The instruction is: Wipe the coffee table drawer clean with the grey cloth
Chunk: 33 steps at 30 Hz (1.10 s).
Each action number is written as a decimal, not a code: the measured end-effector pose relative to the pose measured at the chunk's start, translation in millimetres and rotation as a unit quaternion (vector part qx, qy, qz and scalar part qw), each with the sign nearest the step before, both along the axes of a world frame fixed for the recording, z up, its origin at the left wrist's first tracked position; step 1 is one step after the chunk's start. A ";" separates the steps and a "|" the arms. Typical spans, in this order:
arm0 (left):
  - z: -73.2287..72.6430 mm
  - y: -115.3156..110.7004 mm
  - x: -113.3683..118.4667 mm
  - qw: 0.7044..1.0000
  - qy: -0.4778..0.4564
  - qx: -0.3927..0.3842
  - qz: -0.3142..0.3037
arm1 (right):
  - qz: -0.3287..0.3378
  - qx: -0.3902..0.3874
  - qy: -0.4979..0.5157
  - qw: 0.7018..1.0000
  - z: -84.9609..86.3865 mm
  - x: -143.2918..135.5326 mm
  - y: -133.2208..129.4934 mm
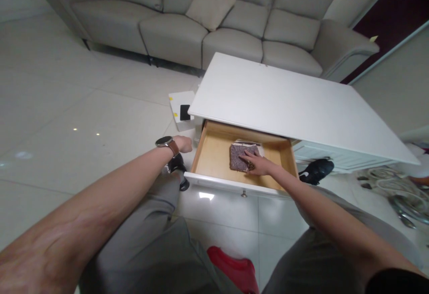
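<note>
In the head view a wooden drawer (214,151) with a white front stands pulled out of a white table. Inside it lies a folded, speckled purple-grey cloth (237,156), with a flat, pale packet (250,144) partly hidden behind it. My right hand (258,163) rests on the cloth's right part, fingers spread. To the left of the drawer, apart from it, is my left hand (183,144), curled into a fist. Nothing shows in that fist. A watch (164,141) with a brown strap circles my left wrist.
The white tabletop (281,102) extends behind the drawer. A white box (182,97) carrying a black flat object (185,112) stands at its left. Behind is a grey sofa (174,30). A red stool (233,269) is beneath me; coiled cables (389,180) lie at right.
</note>
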State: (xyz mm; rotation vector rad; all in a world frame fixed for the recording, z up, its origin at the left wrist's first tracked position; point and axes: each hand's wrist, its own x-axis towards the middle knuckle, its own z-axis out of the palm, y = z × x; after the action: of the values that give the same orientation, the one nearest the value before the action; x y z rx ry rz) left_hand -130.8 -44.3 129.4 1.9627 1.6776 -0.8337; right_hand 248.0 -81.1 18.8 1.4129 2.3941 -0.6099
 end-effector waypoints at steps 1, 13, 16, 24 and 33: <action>-2.1 0.7 -0.8 1.000 -0.011 -0.005 0.000 | -0.003 -0.010 -0.021 1.000 -7.8 -1.3 2.6; -30.6 0.5 -2.6 0.987 -0.132 -0.088 -0.001 | -0.021 0.031 -0.001 0.999 -25.5 -143.7 43.4; -32.9 -1.2 -3.0 0.989 -0.113 -0.093 -0.015 | -0.033 0.035 0.012 0.999 -25.4 -179.8 51.2; -33.5 0.8 0.2 0.993 -0.074 -0.078 -0.048 | -0.107 0.034 -0.041 0.993 -20.4 -142.1 69.0; -40.4 4.0 6.7 0.992 -0.061 -0.066 -0.085 | -0.185 0.061 -0.152 0.969 -22.4 50.2 45.1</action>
State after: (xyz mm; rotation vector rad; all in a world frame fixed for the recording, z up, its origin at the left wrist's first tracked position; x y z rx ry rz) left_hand -124.1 -40.3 89.0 2.0408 1.3659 -0.8451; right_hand 298.3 -35.9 -3.6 1.8750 1.9741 -0.2993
